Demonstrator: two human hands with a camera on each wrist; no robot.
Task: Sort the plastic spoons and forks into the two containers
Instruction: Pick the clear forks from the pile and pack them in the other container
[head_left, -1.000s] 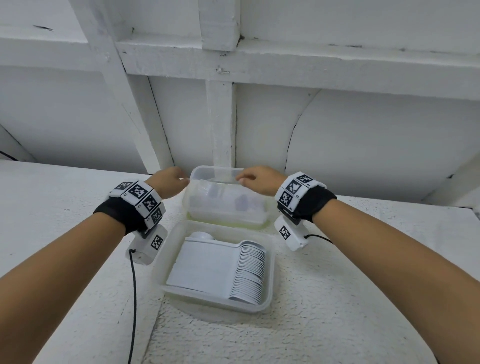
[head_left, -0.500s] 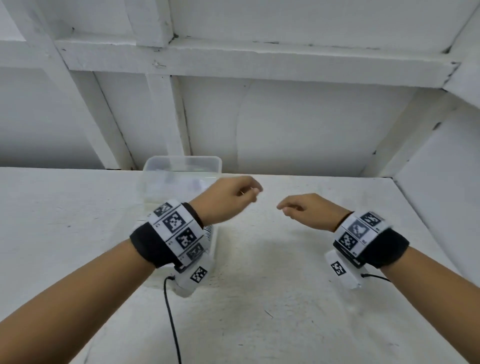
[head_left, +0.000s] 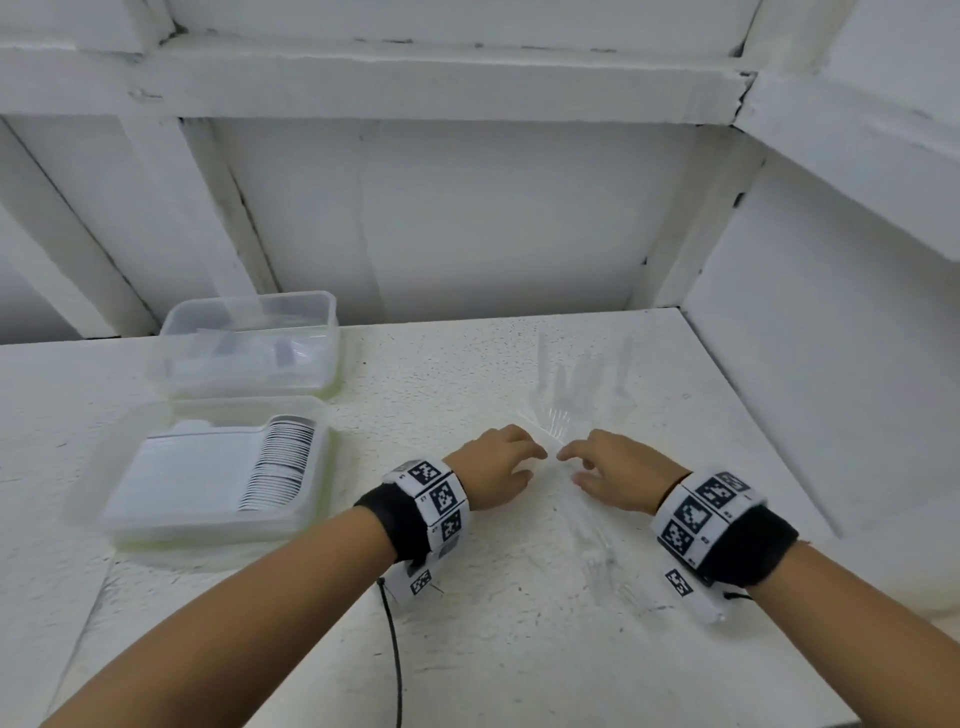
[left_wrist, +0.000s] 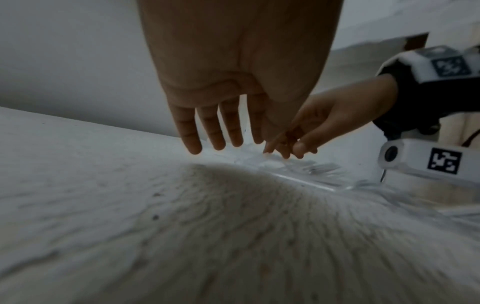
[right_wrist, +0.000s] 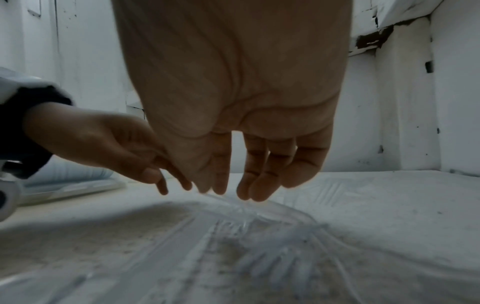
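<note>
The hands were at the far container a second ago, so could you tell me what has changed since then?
Both hands let go of the far container and moved right: the left hand and right hand now reach down, fingers relaxed, to the clear forks scattered on the table, holding nothing yet. Both containers stayed put; the near container keeps its spoons.

Bare white-painted alcove (head_left: 467, 218), rough shelf (head_left: 467, 649)

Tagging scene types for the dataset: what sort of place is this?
Probably a bare utility or storage corner, not a kitchen: a rough white-painted table set into a corner of white walls with exposed, cracked white beams. Only two clear containers and loose clear cutlery are on it.
</note>
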